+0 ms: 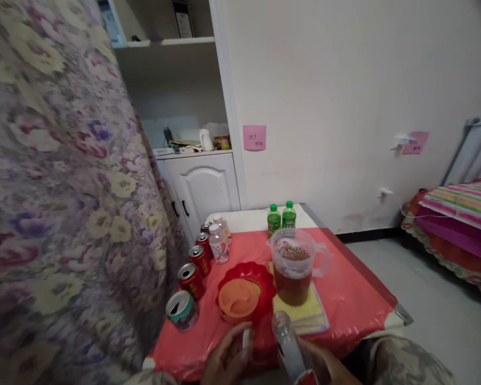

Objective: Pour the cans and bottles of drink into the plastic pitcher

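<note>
Near the table's front edge, my left hand (pixel 226 357) pinches a small white bottle cap (pixel 246 340) between its fingers. My right hand (pixel 324 364) is wrapped round a clear bottle (pixel 289 346) with a red and white label. The bottle's mouth is uncapped and tips away from me, just short of the yellow cloth (pixel 310 315). On that cloth stands a clear plastic pitcher (pixel 292 267), partly filled with a foamy brown drink. Left of it, a red scalloped dish (pixel 268 291) holds an orange divided bowl (pixel 237 299).
Several opened cans (pixel 191 280) line the table's left side beside two clear white-capped bottles (pixel 219 245). Two green-capped bottles (pixel 281 218) stand behind the pitcher. A floral curtain (pixel 72 203) hangs close on the left. A bed (pixel 460 214) is at right.
</note>
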Demonstrator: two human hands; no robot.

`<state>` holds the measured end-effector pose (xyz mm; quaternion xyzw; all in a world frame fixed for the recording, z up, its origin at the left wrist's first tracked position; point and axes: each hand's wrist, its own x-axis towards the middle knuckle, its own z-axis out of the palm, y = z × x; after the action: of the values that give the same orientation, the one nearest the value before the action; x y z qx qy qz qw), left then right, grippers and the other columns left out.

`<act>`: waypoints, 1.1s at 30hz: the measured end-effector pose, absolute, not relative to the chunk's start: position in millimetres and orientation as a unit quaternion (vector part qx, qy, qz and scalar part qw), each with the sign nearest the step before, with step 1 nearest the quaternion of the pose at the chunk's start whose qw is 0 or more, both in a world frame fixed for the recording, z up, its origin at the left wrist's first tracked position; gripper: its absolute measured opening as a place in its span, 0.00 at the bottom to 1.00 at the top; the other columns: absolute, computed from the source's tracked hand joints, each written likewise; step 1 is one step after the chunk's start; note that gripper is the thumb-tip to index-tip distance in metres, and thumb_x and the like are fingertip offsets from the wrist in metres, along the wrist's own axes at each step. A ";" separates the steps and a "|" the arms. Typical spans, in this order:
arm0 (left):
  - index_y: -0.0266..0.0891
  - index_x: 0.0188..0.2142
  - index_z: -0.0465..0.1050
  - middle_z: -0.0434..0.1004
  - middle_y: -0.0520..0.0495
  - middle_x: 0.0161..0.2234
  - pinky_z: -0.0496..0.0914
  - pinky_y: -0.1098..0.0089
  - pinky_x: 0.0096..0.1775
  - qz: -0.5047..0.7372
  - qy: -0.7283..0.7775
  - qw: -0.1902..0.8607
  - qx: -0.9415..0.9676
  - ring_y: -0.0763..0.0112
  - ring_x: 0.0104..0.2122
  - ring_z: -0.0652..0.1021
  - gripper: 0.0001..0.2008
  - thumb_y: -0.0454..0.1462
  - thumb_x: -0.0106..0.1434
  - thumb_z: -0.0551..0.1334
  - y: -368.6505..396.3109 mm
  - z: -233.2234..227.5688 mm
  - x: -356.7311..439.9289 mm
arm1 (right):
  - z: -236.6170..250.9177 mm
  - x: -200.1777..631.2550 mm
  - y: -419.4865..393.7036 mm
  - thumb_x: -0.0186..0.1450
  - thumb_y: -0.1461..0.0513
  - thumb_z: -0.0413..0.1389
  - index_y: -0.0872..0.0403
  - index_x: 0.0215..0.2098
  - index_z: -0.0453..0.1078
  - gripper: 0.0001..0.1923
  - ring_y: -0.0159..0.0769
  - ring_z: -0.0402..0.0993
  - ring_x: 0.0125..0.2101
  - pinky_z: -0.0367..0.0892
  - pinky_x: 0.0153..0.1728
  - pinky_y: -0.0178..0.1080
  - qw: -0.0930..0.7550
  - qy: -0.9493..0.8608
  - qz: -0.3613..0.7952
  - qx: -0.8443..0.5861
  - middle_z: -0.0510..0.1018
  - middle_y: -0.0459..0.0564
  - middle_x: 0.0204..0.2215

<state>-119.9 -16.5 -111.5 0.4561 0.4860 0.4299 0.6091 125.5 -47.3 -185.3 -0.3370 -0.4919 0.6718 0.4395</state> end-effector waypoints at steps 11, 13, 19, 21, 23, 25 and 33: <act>0.44 0.44 0.83 0.82 0.39 0.48 0.67 0.59 0.54 0.372 0.527 0.471 0.602 0.47 0.50 0.76 0.20 0.47 0.51 0.71 -22.1 -78.2 -88.0 | -214.6 137.8 -57.2 0.42 0.51 0.72 0.45 0.60 0.69 0.47 0.61 0.59 0.65 0.51 0.65 0.58 0.369 -0.531 0.608 -0.461 0.69 0.55 0.63; 0.45 0.45 0.83 0.82 0.39 0.48 0.66 0.62 0.54 0.338 0.537 0.419 0.650 0.48 0.51 0.76 0.19 0.47 0.54 0.69 -24.2 -72.8 -86.2 | -213.7 139.3 -58.4 0.45 0.50 0.71 0.47 0.61 0.68 0.46 0.58 0.59 0.65 0.49 0.67 0.56 0.357 -0.559 0.581 -0.473 0.69 0.56 0.64; 0.44 0.39 0.82 0.81 0.44 0.37 0.69 0.69 0.41 0.275 0.516 0.356 0.730 0.58 0.39 0.78 0.14 0.48 0.61 0.64 -33.6 -56.9 -77.3 | -197.0 136.6 -64.1 0.48 0.48 0.69 0.52 0.63 0.65 0.47 0.58 0.60 0.64 0.52 0.66 0.55 0.314 -0.587 0.553 -0.501 0.67 0.58 0.64; 0.43 0.38 0.80 0.79 0.45 0.37 0.68 0.68 0.41 0.241 0.515 0.338 0.750 0.60 0.38 0.77 0.14 0.48 0.63 0.61 -35.7 -53.5 -74.9 | -189.3 136.1 -66.8 0.49 0.48 0.68 0.55 0.64 0.64 0.47 0.57 0.60 0.64 0.53 0.66 0.54 0.302 -0.587 0.549 -0.513 0.67 0.59 0.65; 0.42 0.39 0.78 0.78 0.45 0.38 0.68 0.68 0.41 0.208 0.515 0.322 0.767 0.62 0.38 0.77 0.14 0.47 0.65 0.59 -36.9 -51.8 -73.5 | -183.2 136.2 -69.1 0.51 0.48 0.68 0.57 0.65 0.62 0.48 0.55 0.59 0.65 0.53 0.66 0.51 0.293 -0.591 0.545 -0.517 0.66 0.60 0.65; 0.42 0.40 0.78 0.78 0.46 0.38 0.68 0.68 0.41 0.192 0.519 0.310 0.773 0.63 0.38 0.77 0.13 0.46 0.66 0.59 -36.9 -52.0 -73.4 | -179.4 136.0 -70.5 0.52 0.48 0.67 0.59 0.65 0.61 0.48 0.55 0.58 0.65 0.52 0.66 0.50 0.283 -0.599 0.541 -0.517 0.64 0.61 0.66; 0.46 0.49 0.78 0.80 0.44 0.46 0.71 0.65 0.47 0.194 0.489 0.332 0.783 0.59 0.45 0.78 0.17 0.47 0.63 0.64 -31.2 -66.7 -91.9 | -190.8 132.6 -72.4 0.52 0.48 0.67 0.57 0.65 0.62 0.48 0.55 0.59 0.65 0.52 0.67 0.50 0.281 -0.601 0.548 -0.509 0.65 0.60 0.65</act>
<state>-91.9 -31.2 -66.7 0.7831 0.4887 0.1942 0.3318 132.6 -72.4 -190.8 -0.5092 -0.6012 0.5477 0.2815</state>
